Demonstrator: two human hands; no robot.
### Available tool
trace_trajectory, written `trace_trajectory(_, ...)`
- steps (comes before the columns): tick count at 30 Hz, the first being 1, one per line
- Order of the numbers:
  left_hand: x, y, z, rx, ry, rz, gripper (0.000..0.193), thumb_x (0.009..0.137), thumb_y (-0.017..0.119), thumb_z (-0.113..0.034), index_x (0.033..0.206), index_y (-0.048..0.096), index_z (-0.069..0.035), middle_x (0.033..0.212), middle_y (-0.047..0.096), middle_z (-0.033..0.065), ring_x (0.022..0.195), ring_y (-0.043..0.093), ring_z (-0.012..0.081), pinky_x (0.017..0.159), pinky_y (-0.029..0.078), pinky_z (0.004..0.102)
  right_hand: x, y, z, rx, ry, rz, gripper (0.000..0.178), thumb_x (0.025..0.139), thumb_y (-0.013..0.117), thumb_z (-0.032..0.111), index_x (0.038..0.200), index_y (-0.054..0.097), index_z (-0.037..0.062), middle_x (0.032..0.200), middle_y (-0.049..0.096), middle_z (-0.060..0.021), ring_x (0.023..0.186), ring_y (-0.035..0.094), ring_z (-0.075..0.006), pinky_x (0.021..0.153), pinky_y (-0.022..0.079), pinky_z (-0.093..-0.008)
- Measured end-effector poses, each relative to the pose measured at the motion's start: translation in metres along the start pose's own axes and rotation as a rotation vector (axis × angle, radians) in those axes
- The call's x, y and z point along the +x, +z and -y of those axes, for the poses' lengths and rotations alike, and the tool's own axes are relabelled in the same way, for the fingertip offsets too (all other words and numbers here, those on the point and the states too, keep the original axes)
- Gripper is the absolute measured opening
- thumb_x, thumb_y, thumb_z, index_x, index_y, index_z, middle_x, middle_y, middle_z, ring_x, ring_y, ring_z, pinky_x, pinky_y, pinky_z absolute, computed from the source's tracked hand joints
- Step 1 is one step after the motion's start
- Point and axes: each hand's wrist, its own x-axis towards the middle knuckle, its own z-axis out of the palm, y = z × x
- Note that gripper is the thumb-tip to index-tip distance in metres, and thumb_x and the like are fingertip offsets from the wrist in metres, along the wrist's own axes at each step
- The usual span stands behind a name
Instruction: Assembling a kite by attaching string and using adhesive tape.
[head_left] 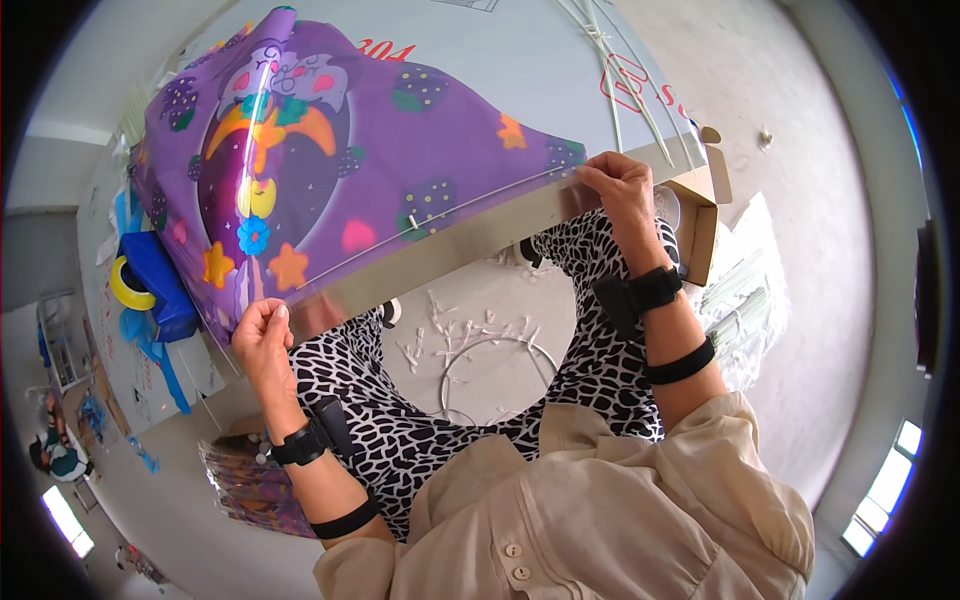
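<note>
Both hands pinch purple kite sheet (over table edge): L hand bottom corner, R hand right tip.

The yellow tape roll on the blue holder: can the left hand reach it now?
Probably yes. The tape roll lies uncovered just beside the left hand, nothing between them, but that hand pinches the purple sheet's edge and must release it.
</note>
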Motion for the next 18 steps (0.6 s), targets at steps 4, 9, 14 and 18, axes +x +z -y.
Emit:
trace_trajectory(4,0.003,0.005,0.0,0.014,0.058,-0.073,0.002,0.084,0.063,-0.003,0.086,0.064,-0.001,0.068,0.054,-0.0036,0.054,0.041,0.0029,0.049,0.031,0.0172,0.009,0.005,-0.007,-0.181,-0.065,-0.063,0.012,0.073,0.069,0.01,0.071,0.065,-0.0013,0.054,0.055,0.0013,0.049,0.046,-0.0043,0.046,0.038,-0.0231)
trace_trajectory(9,0.01,0.002,0.003,0.032,0.063,-0.074,0.005,0.085,0.064,-0.003,0.088,0.064,0.0,0.07,0.055,-0.0031,0.055,0.041,0.0032,0.05,0.032,0.0174,0.011,0.014,-0.009,-0.361,-0.054,-0.121,0.015,0.07,0.07,0.016,0.074,0.067,0.0017,0.06,0.059,-0.0055,0.055,0.054,-0.0126,0.055,0.044,-0.0287)
trace_trajectory(14,0.014,0.002,0.01,0.044,0.059,-0.058,0.007,0.085,0.064,-0.004,0.091,0.064,0.0,0.073,0.057,-0.0025,0.057,0.042,0.0032,0.051,0.034,0.0173,0.007,0.021,-0.002,-0.496,-0.041,-0.155,0.016,0.071,0.069,0.02,0.074,0.067,0.0039,0.069,0.061,-0.008,0.064,0.06,-0.0213,0.061,0.047,-0.0331)
trace_trajectory(18,0.015,0.005,0.01,0.032,0.06,-0.055,0.007,0.085,0.064,-0.003,0.091,0.064,0.0,0.074,0.056,-0.0027,0.057,0.042,0.0031,0.051,0.034,0.0173,0.007,0.022,-0.003,-0.561,-0.033,-0.162,0.017,0.073,0.069,0.021,0.077,0.067,0.0054,0.075,0.062,-0.009,0.071,0.062,-0.0245,0.066,0.048,-0.0357)
